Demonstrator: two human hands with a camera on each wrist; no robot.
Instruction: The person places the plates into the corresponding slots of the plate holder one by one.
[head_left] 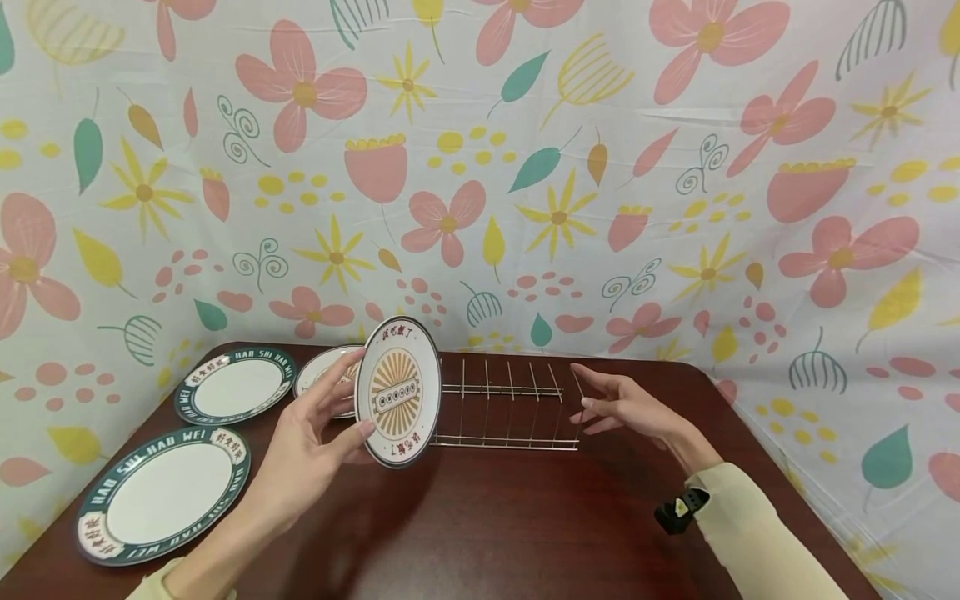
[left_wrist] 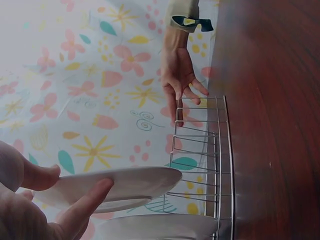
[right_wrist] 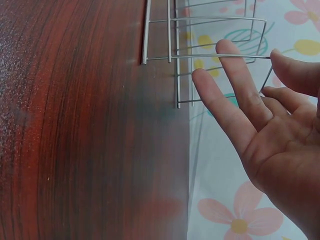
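My left hand (head_left: 318, 437) grips a small white plate (head_left: 399, 392) by its left edge, tilted up with its sunburst print and red characters showing. That plate (left_wrist: 115, 186) hangs above the wire dish rack (head_left: 506, 445), seen nearly edge-on in the left wrist view. Another small plate (head_left: 313, 372) is partly hidden behind my left hand; in the left wrist view this plate (left_wrist: 160, 228) appears upright at the rack's wires. At the rack's right end, my right hand (head_left: 626, 408) pinches the end wire between thumb and index finger, its other fingers extended (right_wrist: 240, 85).
Two larger plates with dark green lettered rims lie flat at the left of the table: one plate (head_left: 236, 385) farther back, the other plate (head_left: 168, 496) nearer. The dark red wooden table (head_left: 525, 525) ends at a flower-patterned cloth (head_left: 480, 167) behind it.
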